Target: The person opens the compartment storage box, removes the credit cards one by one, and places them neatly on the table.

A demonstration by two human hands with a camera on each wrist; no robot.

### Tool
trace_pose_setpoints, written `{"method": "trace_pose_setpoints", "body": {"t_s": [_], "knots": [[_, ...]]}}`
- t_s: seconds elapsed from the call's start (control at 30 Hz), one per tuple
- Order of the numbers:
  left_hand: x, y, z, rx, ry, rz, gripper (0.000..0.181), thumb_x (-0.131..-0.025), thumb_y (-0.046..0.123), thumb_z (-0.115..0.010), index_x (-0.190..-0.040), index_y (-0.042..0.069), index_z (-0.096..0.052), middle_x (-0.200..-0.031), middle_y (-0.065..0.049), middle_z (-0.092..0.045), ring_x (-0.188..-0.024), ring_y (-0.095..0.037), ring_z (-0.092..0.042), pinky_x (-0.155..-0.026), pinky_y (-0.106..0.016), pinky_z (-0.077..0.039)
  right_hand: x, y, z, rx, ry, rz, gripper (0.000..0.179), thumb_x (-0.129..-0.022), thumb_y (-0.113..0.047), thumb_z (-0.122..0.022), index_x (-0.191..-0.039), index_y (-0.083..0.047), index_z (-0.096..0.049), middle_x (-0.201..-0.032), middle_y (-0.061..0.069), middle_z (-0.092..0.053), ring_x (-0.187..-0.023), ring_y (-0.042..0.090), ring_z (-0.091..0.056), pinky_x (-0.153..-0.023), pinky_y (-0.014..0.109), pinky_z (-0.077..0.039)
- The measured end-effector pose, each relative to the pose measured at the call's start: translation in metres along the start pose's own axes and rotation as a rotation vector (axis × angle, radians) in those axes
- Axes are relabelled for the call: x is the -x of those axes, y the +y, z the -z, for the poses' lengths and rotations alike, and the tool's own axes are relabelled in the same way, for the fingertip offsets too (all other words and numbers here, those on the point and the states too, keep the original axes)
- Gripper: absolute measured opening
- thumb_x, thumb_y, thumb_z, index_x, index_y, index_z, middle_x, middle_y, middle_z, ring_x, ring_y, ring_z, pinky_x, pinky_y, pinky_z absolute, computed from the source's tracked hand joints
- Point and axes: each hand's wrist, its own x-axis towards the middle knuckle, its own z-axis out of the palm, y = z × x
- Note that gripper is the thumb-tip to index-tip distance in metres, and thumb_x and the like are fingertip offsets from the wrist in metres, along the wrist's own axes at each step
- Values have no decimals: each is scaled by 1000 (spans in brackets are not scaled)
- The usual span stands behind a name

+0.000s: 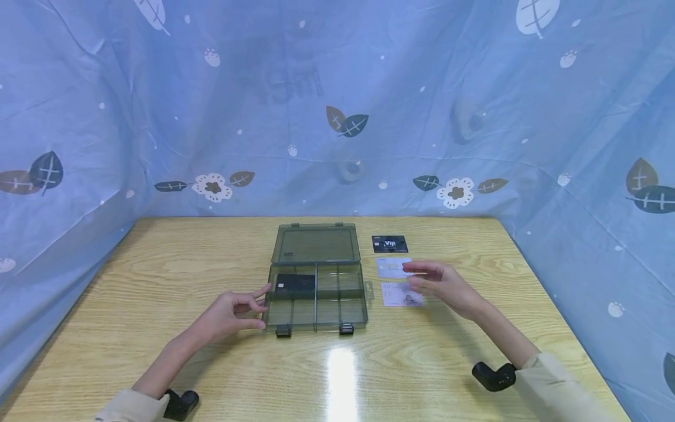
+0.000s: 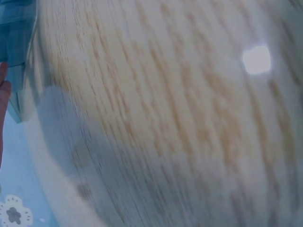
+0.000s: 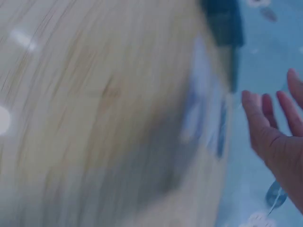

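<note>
A translucent dark-green compartment box (image 1: 328, 321) lies with its lid (image 1: 316, 245) folded back. In its back left compartment is a black card (image 1: 300, 282). My left hand (image 1: 234, 313) touches the box's left side, index finger and thumb spread along that edge. In the left wrist view, only part of the left hand (image 2: 4, 94) shows beside the box. My right hand (image 1: 445, 286) is empty, its fingers apart, above the right ends of a pale VIP card (image 1: 389, 266) and a white card (image 1: 395, 295). The right wrist view shows the right hand (image 3: 279, 132) with loosely bent fingers.
Behind the pale card, a black VIP card (image 1: 389, 244) lies on the wooden table (image 1: 211, 252). Two dark latches (image 1: 283, 330) stick out at the box's front. A blue patterned cloth (image 1: 295, 117) hangs around the back and sides.
</note>
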Motion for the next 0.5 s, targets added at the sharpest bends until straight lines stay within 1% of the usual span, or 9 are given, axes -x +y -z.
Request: {"method": "trace_pose_setpoints", "body": {"t_s": [0.07, 0.1, 0.17, 0.3, 0.33, 0.43, 0.5], "knots": [[1, -1, 1, 2, 3, 4, 23, -77, 11, -78, -91, -2, -67, -144, -28, -34, -106, -29, -64, -86, -32, -55, -2, -7, -10, -65, -46, -18, 52, -93, -7, -63, -136, 14, -41, -144, 33, -34, -121, 29, -52, -95, 31, -50], [1, -1, 1, -1, 5, 7, 23, -77, 12, -79, -91, -2, -67, -144, -28, -35, -106, -28, -64, -87, -31, -55, -3, -10, -14, -80, -72, -28, 53, -94, -8, -62, -137, 13, -40, -145, 32, -33, -124, 32, -49, -96, 32, -50], [2, -1, 1, -1, 8, 16, 22, -76, 12, -79, -90, -1, -67, -145, -26, -35, -106, -27, -64, -87, -31, -54, -6, -15, -23, -87, -128, -42, 53, -95, -8, -61, -138, 13, -39, -145, 32, -32, -127, 37, -45, -97, 34, -50], [1, -2, 0, 0, -1, 27, 21, -77, 12, -79, -91, 2, -68, -147, -24, -34, -108, -26, -64, -90, -31, -53, -12, -22, -38, -82, -227, -56, 53, -96, -8, -59, -140, 12, -37, -146, 32, -33, -130, 42, -40, -99, 41, -49], [0, -2, 0, 0, -3, 29, 20, -77, 12, -78, -91, 2, -68, -147, -23, -34, -108, -27, -63, -90, -32, -53, -14, -24, -41, -86, -242, -57, 53, -96, -8, -58, -140, 12, -36, -145, 32, -33, -130, 43, -40, -100, 43, -47], [0, -1, 0, 10, -5, 33, 20, -77, 11, -79, -91, 2, -68, -148, -23, -33, -109, -29, -62, -90, -32, -53, -21, -28, -53, -91, -271, -43, 51, -96, -7, -58, -139, 12, -37, -145, 32, -33, -131, 44, -37, -102, 45, -45], [0, -1, 0, 16, -2, 33, 20, -76, 11, -79, -91, 1, -68, -148, -23, -33, -109, -31, -62, -90, -33, -53, -26, -30, -62, -92, -281, -31, 51, -95, -7, -59, -139, 11, -39, -145, 32, -34, -132, 45, -36, -102, 43, -46]]}}
